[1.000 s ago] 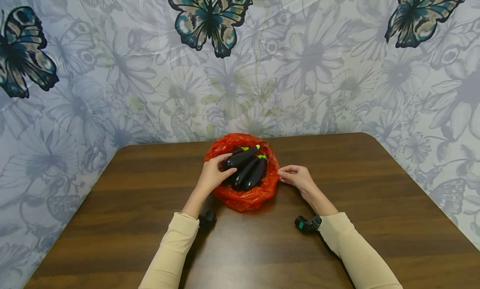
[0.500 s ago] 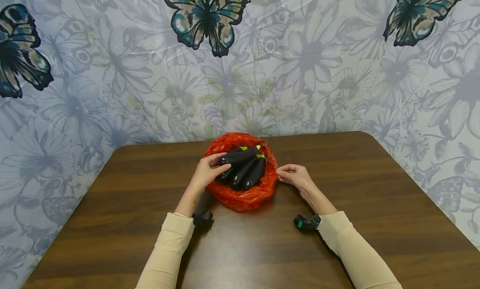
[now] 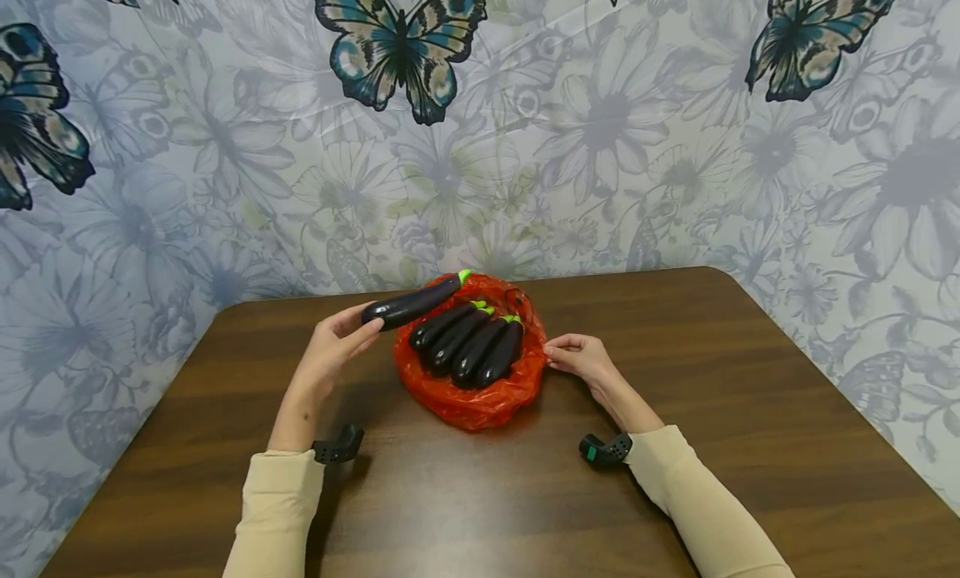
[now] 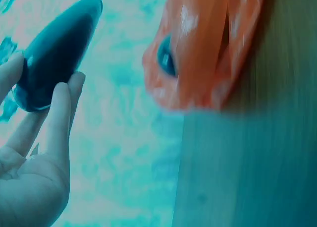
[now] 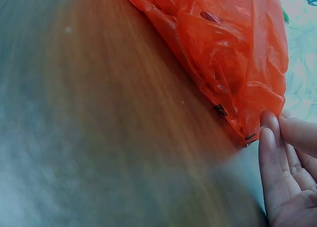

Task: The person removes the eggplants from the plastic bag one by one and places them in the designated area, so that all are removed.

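My left hand [image 3: 332, 351] pinches the blunt end of a dark purple eggplant [image 3: 412, 303]. The eggplant is raised over the left rim of a red plastic bag [image 3: 468, 411], its green stem pointing up and right. In the left wrist view the same eggplant [image 4: 59, 53] sits between thumb and fingers. Several more eggplants [image 3: 468, 345] lie side by side in the open bag. At the bag's right side, my right hand [image 3: 588, 361] pinches its edge. The right wrist view shows the thumb and fingertips [image 5: 270, 120] on the red plastic [image 5: 223, 63].
A brown wooden table [image 3: 465, 511] carries the bag near its far edge. Behind it hangs a backdrop [image 3: 600, 145] printed with flowers and butterflies. Each wrist wears a black strap, such as the right one [image 3: 607, 450].
The left hand has lifted one eggplant from the pile and moved it left, uncovering the others. The right hand has kept its pinch on the bag's edge.
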{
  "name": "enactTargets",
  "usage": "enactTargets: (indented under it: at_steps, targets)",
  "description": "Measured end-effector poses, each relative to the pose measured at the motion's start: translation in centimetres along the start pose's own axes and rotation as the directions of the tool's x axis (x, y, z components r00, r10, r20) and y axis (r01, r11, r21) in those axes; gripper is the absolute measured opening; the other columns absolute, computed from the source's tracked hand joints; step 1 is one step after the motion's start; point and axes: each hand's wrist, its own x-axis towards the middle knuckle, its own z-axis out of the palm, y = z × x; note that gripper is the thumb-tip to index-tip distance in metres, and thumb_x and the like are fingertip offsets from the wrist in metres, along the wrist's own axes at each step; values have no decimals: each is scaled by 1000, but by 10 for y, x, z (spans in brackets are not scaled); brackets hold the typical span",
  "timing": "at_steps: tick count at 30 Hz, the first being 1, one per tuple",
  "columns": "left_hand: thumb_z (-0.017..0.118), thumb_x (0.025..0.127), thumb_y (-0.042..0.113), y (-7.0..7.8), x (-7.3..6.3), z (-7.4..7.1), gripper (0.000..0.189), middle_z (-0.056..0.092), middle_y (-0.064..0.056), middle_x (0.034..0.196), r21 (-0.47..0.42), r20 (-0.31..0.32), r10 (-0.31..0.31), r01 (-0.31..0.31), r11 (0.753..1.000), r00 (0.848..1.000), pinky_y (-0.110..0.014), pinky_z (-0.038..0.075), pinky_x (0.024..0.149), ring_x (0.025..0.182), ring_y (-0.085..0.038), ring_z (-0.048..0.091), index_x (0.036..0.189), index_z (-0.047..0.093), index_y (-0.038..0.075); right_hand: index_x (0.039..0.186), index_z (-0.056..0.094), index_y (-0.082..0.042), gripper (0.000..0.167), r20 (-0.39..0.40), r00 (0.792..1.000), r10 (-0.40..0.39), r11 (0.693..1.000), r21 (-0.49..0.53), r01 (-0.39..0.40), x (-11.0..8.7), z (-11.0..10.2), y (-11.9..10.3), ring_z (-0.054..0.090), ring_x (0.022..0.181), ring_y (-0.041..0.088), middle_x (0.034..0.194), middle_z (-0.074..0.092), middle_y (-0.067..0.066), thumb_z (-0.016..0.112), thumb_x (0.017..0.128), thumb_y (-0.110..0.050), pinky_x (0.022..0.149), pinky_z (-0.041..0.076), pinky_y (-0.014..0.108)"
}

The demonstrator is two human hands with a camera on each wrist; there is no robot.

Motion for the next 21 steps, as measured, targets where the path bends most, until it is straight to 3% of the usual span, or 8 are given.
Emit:
enactTargets:
  at_steps: [6, 11, 15, 21]
  targets:
    - [61, 92, 6, -1, -28, -48, 36, 61, 1, 105, -61, -72, 2, -7, 998, 997, -22, 47, 82, 98, -8, 59, 126, 53, 1, 97, 66, 9, 14, -2, 1000, -5, 1000, -1, 5, 1, 0, 2, 65, 73, 13, 83, 68, 5, 65, 87, 0, 71, 53, 28]
    - [60, 91, 4, -12, -45, -76, 33, 63, 7, 99, -56, -143, -20, 12, 998, 990, -19, 48, 79, 92, -4, 60, 123, 54, 3, 94, 67, 7, 11, 2, 1000, -6, 1000, -6, 6, -2, -2, 2, 65, 71, 13, 81, 67, 5, 66, 86, 0, 70, 53, 28]
    - [63, 90, 8, -20, -51, -88, 41, 61, 10, 96, -4, -174, -56, 56, 998, 983, -18, 48, 78, 89, -1, 60, 127, 48, -3, 95, 66, 8, 11, 10, 1000, -4, 1000, 1, 4, -3, -3, 1, 65, 71, 12, 81, 67, 4, 65, 86, 1, 70, 53, 27]
    - [63, 91, 16, -31, -54, -92, 57, 57, 7, 98, 195, -161, -101, 132, 972, 982, -22, 47, 83, 88, 2, 59, 132, 37, -15, 96, 66, 8, 12, 13, 1000, 1, 1000, 0, -1, -4, -3, 1, 65, 71, 12, 81, 67, 4, 65, 87, 0, 70, 53, 28]
